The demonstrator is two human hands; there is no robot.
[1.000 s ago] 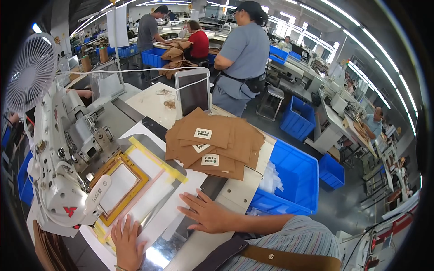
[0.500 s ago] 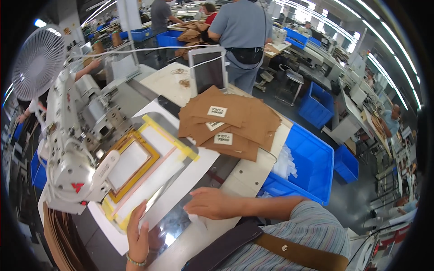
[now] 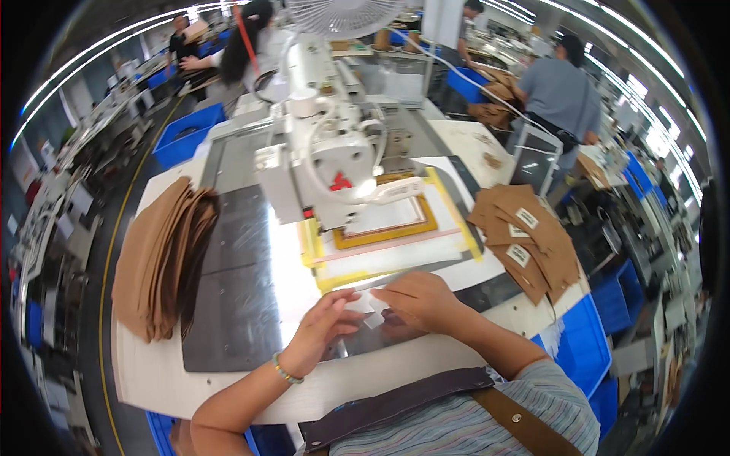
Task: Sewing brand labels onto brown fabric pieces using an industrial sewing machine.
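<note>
My right hand (image 3: 414,300) pinches a small white slip (image 3: 372,318) above the steel work plate (image 3: 236,296) in front of the white sewing machine (image 3: 323,152). My left hand (image 3: 327,319) is beside the slip with fingers apart and loosely curved; whether a fingertip touches it I cannot tell. Just beyond both hands lie a yellow frame (image 3: 384,234) under the machine's head and a white sheet (image 3: 395,258) edged with yellow tape. Brown cut pieces with white labels (image 3: 525,235) are piled to the right; more brown pieces (image 3: 156,258) form a thick stack at the left.
A white fan (image 3: 342,15) stands above the machine. A screen (image 3: 536,159) on a white stand is at the back right. Blue crates (image 3: 186,133) sit left and right (image 3: 578,357). Co-workers (image 3: 555,99) are behind the bench, among other tables.
My view has swung left to face the machine. My hands have left the sheet and come together; my right hand has taken hold of the small white slip.
</note>
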